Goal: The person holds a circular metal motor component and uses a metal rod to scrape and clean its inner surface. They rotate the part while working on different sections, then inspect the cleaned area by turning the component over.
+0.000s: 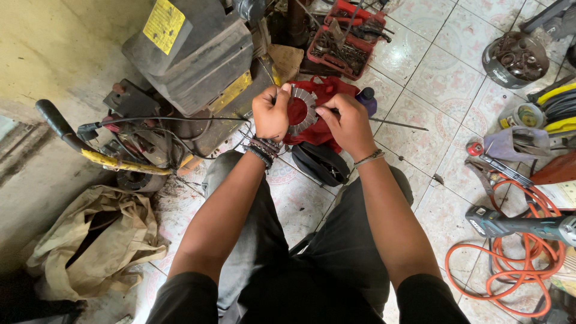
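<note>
Head view: my left hand (pixel 271 114) grips the toothed metal ring (pixel 302 111) by its left rim, fingers closed. My right hand (pixel 348 125) pinches the ring's right lower edge. The ring is held face-up toward me, flat face on, between both hands and above the red cloth (pixel 327 90). Left hand sits higher. Dark machine (pixel 192 54) just left; orange hose (pixel 516 252) well right.

two hands (pixel 271 114), one toothed ring (pixel 302 111), one orange cord (pixel 521 252).

head-worn view, looking down, close
</note>
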